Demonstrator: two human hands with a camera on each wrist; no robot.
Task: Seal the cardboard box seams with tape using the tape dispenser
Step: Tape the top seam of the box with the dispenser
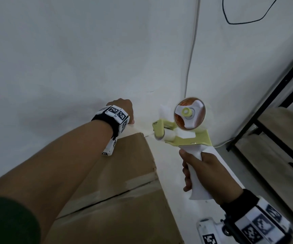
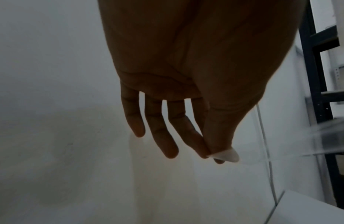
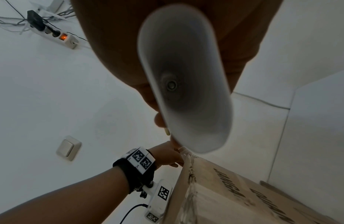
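A brown cardboard box (image 1: pixel 124 166) fills the lower middle of the head view, its top seam (image 1: pixel 105 199) running across with a strip of tape (image 1: pixel 140 180) over its right end. My right hand (image 1: pixel 211 175) grips the white handle of a yellow-green tape dispenser (image 1: pixel 188 138) carrying a clear tape roll (image 1: pixel 189 113), held right of the box's far corner. My left hand (image 1: pixel 122 107) hovers beyond that corner. In the left wrist view its thumb and forefinger pinch the tape end (image 2: pixel 227 156), and a clear strip (image 2: pixel 320 145) stretches away to the right.
A black metal shelf rack (image 1: pixel 274 110) with wooden boards stands at the right. A white cable (image 1: pixel 191 55) runs down the wall corner and a black cable (image 1: pixel 244 22) hangs above. A power strip (image 3: pixel 57 36) and a wall switch (image 3: pixel 68 148) show in the right wrist view.
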